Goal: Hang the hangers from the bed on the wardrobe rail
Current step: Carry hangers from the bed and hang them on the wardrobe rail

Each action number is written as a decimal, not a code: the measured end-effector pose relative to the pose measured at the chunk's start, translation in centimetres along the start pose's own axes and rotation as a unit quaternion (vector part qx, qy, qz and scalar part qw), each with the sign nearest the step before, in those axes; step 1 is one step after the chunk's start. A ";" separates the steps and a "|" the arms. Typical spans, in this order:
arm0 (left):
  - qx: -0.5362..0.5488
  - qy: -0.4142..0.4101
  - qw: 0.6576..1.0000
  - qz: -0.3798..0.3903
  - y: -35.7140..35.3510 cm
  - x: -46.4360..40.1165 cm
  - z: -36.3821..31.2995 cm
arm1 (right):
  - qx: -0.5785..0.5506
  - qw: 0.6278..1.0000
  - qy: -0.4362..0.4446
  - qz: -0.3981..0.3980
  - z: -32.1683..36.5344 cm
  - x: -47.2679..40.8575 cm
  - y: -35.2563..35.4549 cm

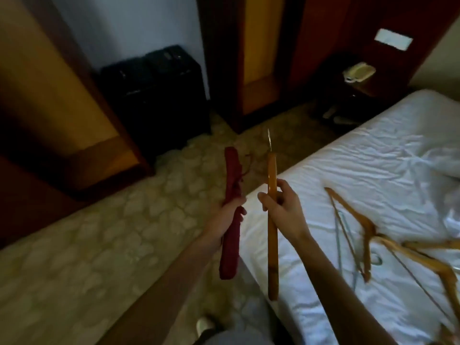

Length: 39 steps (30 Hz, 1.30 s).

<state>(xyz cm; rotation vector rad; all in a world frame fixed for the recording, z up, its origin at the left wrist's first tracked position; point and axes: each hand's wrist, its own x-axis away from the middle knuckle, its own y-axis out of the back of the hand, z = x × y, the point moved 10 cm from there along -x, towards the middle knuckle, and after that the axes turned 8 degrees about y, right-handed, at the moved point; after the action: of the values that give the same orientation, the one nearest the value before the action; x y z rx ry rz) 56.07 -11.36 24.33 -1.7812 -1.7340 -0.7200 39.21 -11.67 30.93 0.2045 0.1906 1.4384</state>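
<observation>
A bedroom, probably a hotel room: white-sheeted bed (373, 170), telephone (358, 72) on a dark nightstand (373, 88), black suitcase (154, 95), wood-panelled wardrobe (258, 58), patterned carpet (99, 232).

- I see a big black suitcase (154, 95) standing on the floor against the pale wall (129, 23).
- The floor is a light carpet with a bumpy cloud pattern (104, 235).
- A cream telephone (359, 72) sits on a dark wooden bedside table (373, 88) near the top of the bed.
- A white card (393, 39) is on the dark red wood panel (323, 33) above it.
- A white shoe tip (204, 324) shows at the bottom.
</observation>
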 end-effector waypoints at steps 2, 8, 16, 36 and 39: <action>0.044 -0.002 0.999 -0.030 7.6 1.2 0.1 | 0.000 0.999 -0.005 0.042 1.6 -0.3 -8.0; 0.118 -0.012 0.986 -0.120 26.6 4.6 0.6 | 0.020 0.984 -0.001 0.179 6.8 0.7 -29.0; 0.226 -0.060 0.950 -0.206 45.7 4.1 -1.1 | 0.022 0.948 0.037 0.316 13.9 -0.3 -50.0; 0.194 -0.092 0.952 -0.217 84.7 -15.3 -29.0 | 0.023 0.945 0.082 0.315 29.5 -31.6 -85.8; 0.168 -0.092 0.962 -0.196 88.8 -19.2 -34.2 | 0.017 0.952 0.082 0.294 31.6 -36.7 -89.5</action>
<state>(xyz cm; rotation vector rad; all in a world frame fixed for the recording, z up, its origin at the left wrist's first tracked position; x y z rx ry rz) 144.24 -50.86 33.46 -1.3237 -2.2176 -0.3826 128.62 -59.62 39.12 0.1766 0.3075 2.0502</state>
